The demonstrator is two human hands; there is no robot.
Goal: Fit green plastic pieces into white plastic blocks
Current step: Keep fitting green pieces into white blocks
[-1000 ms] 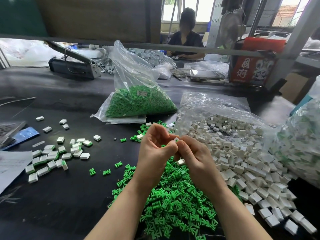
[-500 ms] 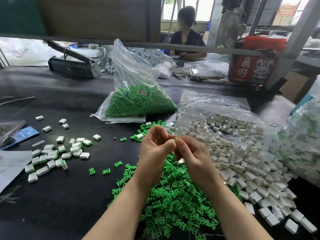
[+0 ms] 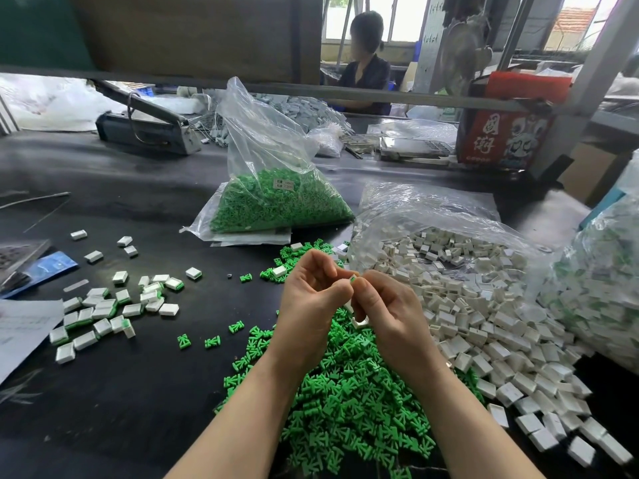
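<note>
our left hand (image 3: 311, 299) and right hand (image 3: 387, 305) meet at the centre of the frame, both with fingers curled, pinching one small job between their tips: a green piece (image 3: 352, 279) peeks out at the top of the pinch and a white block (image 3: 359, 321) shows below it, under the right hand's fingers. how deep the piece sits in the block we cannot tell, since the fingers hide the joint.

we judge both parts light, stiff and smooth moulded plastic, easy to flick away, so the grip belongs on the block's flat sides, leaving its open end free, with the piece held by its broad end. the pair seems to run roughly up and down in the frame, green end uppermost, though most of its length is covered.

below the hands lies the loose green heap (image 3: 345, 392) on the dark surface (image 3: 138, 392), the white heap (image 3: 484, 323) spilling from its bag at right, finished blocks (image 3: 100, 312) at left, and a bag of green pieces (image 3: 276, 202) above centre.
</note>
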